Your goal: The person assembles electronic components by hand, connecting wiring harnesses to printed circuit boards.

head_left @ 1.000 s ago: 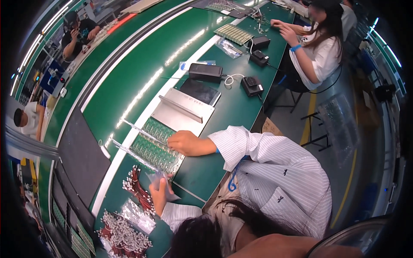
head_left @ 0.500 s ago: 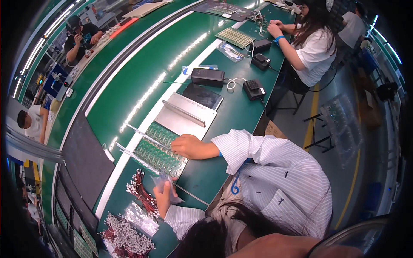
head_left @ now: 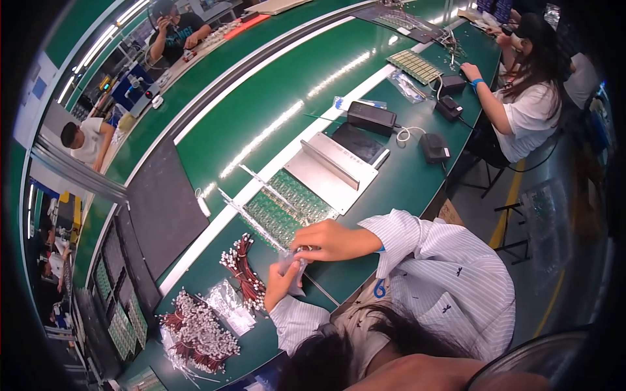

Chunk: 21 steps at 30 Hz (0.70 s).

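Note:
My left hand point(head_left: 280, 285) grips a small clear plastic bag point(head_left: 297, 287) at the near edge of the green circuit board panel point(head_left: 306, 199). My right hand point(head_left: 334, 240) has its fingers curled together at the top of this bag, over the panel's near corner. What those fingers hold, if anything, is hidden. Two pale strips point(head_left: 251, 220) lie across the panel. A silver metal plate with an upright bar point(head_left: 330, 166) adjoins its far side. Left of my left hand lies a bundle of red-and-black wires with white connectors point(head_left: 245, 270).
A larger heap of connector wires point(head_left: 199, 332) and a clear bag of white parts point(head_left: 231, 307) lie at the near left. Black boxes with cables point(head_left: 372, 117) stand farther along the bench. A co-worker point(head_left: 531, 117) sits at the far right. A dark mat point(head_left: 166, 202) lies to the left.
My right hand has moved from the panel toward me, to the bag in my left hand. The whole view has shifted, with the bench now farther right in the picture.

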Each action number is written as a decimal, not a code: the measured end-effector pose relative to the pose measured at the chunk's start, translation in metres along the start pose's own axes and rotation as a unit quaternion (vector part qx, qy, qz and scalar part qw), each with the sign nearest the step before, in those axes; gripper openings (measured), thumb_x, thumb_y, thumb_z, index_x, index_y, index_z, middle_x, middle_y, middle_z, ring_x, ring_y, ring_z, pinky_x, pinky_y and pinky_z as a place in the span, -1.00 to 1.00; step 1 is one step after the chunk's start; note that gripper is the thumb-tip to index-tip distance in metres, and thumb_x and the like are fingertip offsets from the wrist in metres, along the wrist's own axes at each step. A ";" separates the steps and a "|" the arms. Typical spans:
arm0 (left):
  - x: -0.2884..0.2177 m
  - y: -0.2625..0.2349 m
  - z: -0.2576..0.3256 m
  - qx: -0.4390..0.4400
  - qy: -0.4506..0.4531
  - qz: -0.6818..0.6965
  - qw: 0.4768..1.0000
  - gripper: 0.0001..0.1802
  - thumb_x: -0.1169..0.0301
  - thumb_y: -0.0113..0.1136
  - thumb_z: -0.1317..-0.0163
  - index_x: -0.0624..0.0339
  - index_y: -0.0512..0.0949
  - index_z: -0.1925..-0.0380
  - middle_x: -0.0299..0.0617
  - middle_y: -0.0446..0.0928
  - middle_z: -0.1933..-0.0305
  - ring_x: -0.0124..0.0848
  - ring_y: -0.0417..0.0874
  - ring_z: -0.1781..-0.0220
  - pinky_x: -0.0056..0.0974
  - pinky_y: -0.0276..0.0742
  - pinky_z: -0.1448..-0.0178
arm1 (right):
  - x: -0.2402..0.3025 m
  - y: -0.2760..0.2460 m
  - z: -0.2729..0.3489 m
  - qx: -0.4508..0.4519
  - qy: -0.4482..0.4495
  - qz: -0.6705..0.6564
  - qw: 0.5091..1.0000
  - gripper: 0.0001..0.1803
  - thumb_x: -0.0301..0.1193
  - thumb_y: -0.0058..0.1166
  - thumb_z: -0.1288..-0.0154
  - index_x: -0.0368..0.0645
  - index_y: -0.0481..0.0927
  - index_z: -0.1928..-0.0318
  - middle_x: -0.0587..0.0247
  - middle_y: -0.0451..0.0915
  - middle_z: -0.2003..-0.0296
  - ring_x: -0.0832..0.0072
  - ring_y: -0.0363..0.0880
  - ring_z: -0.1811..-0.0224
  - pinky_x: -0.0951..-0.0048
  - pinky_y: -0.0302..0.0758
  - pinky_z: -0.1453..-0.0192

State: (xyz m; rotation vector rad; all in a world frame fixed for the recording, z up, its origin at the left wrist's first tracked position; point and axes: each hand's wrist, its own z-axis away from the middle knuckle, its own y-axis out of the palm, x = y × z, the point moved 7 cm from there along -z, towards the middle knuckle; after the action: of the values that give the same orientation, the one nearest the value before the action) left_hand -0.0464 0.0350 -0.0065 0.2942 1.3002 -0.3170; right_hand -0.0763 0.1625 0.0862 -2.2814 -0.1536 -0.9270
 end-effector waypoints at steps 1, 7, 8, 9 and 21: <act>-0.003 0.003 -0.001 0.010 0.006 0.007 1.000 -0.67 0.25 -0.02 -0.21 0.35 0.52 0.32 -0.32 0.42 0.66 -0.59 0.38 0.68 -0.49 0.26 0.58 | 0.001 -0.002 0.000 0.001 -0.003 -0.002 1.000 -0.79 -0.36 0.09 -0.07 -0.18 0.50 0.29 0.22 0.45 0.49 0.38 0.50 0.46 0.47 0.45 0.43; -0.006 0.006 -0.002 0.009 -0.006 -0.012 1.000 -0.64 0.23 -0.05 -0.22 0.34 0.53 0.24 -0.36 0.41 0.68 -0.61 0.36 0.68 -0.51 0.23 0.58 | -0.015 -0.015 0.003 0.003 0.122 -0.136 0.983 -0.87 -0.47 0.11 -0.07 -0.28 0.52 0.39 0.26 0.54 0.50 0.56 0.54 0.46 0.58 0.48 0.42; -0.006 0.006 -0.002 0.008 -0.006 -0.012 1.000 -0.64 0.23 -0.05 -0.22 0.34 0.53 0.24 -0.36 0.41 0.68 -0.61 0.36 0.68 -0.51 0.23 0.58 | -0.015 -0.017 0.001 0.003 0.122 -0.136 0.983 -0.87 -0.47 0.11 -0.07 -0.28 0.52 0.39 0.26 0.54 0.50 0.56 0.54 0.46 0.58 0.48 0.42; -0.006 0.006 -0.001 0.007 -0.005 -0.014 1.000 -0.63 0.22 -0.05 -0.22 0.34 0.53 0.24 -0.36 0.40 0.69 -0.62 0.35 0.68 -0.52 0.22 0.58 | -0.013 -0.020 0.000 -0.008 0.112 -0.142 0.984 -0.88 -0.49 0.10 -0.07 -0.29 0.53 0.39 0.25 0.55 0.49 0.57 0.54 0.45 0.59 0.49 0.41; -0.006 -0.004 0.002 -0.018 0.001 -0.017 1.000 -0.61 0.16 -0.07 -0.22 0.28 0.55 0.26 -0.37 0.38 0.72 -0.63 0.34 0.69 -0.50 0.21 0.59 | -0.005 -0.042 -0.001 -0.040 0.064 -0.079 0.994 -0.93 -0.57 0.07 -0.01 -0.25 0.53 0.42 0.24 0.52 0.47 0.49 0.52 0.44 0.54 0.44 0.40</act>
State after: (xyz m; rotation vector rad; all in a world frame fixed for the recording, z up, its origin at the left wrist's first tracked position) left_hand -0.0474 0.0312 -0.0008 0.2431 1.3134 -0.3225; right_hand -0.0946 0.1949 0.1062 -2.2994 -0.2474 -1.1761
